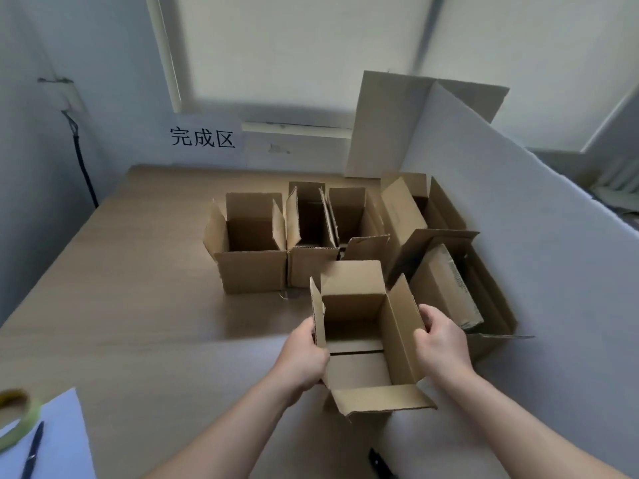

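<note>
Seems to be the step of setting a folded-up box with the others. In the lower centre of the frame, above the table (138, 271), the open cardboard box (356, 326), top flaps standing up, near flap folded outward toward the camera. On its left flap and wall the left grip (304, 354), curled round the edge; on its right wall the right grip (442, 340), curled round in the same way. Not possible to tell if resting on the table or lifted a little. Just behind, in the middle of the frame, a row of open boxes (252, 243), under a paper sign (204, 138) at the upper left. Next, probably calls for carrying forward and lowering upright beside that row, with care against catching the neighbouring flaps.
</note>
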A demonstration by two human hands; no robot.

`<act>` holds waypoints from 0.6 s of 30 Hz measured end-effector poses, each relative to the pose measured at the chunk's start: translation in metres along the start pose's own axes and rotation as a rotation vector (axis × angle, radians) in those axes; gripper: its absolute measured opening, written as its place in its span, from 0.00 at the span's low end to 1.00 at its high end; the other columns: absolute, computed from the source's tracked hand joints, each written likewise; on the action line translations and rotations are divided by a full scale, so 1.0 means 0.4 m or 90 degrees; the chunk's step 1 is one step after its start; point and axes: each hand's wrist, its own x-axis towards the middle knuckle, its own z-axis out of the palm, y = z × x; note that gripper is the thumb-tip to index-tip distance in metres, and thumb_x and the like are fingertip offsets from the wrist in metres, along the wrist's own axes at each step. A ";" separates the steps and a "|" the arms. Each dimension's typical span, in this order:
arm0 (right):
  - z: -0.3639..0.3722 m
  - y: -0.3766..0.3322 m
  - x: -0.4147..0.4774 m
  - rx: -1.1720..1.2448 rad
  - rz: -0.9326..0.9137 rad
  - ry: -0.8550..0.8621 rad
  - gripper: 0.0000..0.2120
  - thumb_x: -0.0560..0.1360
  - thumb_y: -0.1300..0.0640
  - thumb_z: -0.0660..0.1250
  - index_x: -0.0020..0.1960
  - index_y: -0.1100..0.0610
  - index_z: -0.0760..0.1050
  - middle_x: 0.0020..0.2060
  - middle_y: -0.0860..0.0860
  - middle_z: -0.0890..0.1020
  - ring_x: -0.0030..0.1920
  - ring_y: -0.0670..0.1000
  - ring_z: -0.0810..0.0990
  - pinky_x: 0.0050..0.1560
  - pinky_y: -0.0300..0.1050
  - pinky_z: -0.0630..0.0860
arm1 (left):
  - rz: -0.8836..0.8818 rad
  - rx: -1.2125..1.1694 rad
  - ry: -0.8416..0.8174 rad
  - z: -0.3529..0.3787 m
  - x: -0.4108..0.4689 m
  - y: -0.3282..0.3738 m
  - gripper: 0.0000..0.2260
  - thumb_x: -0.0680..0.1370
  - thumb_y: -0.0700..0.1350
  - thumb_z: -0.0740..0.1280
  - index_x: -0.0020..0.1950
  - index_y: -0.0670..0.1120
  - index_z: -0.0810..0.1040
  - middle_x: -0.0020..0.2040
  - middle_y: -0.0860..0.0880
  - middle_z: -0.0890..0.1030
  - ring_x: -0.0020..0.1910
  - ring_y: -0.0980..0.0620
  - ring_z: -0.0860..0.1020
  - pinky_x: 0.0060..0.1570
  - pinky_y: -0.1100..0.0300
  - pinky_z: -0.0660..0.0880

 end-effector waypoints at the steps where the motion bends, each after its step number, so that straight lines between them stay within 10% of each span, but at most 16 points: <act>1: -0.015 0.008 0.009 -0.016 -0.006 0.009 0.24 0.79 0.66 0.61 0.73 0.52 0.67 0.60 0.52 0.78 0.60 0.55 0.77 0.61 0.51 0.75 | 0.005 0.004 0.002 0.020 0.018 0.003 0.23 0.77 0.33 0.62 0.67 0.55 0.71 0.55 0.52 0.80 0.53 0.46 0.80 0.48 0.45 0.82; 9: -0.080 0.054 0.128 -0.377 -0.220 0.005 0.12 0.80 0.59 0.59 0.58 0.51 0.79 0.54 0.47 0.81 0.53 0.51 0.75 0.47 0.44 0.75 | 0.037 0.048 0.051 0.136 0.134 0.035 0.26 0.78 0.33 0.60 0.70 0.57 0.71 0.55 0.55 0.80 0.54 0.47 0.79 0.52 0.44 0.81; 18: -0.119 0.054 0.226 -0.501 -0.247 -0.044 0.12 0.78 0.50 0.58 0.55 0.50 0.78 0.57 0.49 0.81 0.63 0.55 0.71 0.60 0.54 0.68 | 0.041 0.159 0.141 0.212 0.193 0.084 0.31 0.76 0.32 0.56 0.76 0.56 0.64 0.68 0.52 0.75 0.64 0.45 0.74 0.64 0.46 0.75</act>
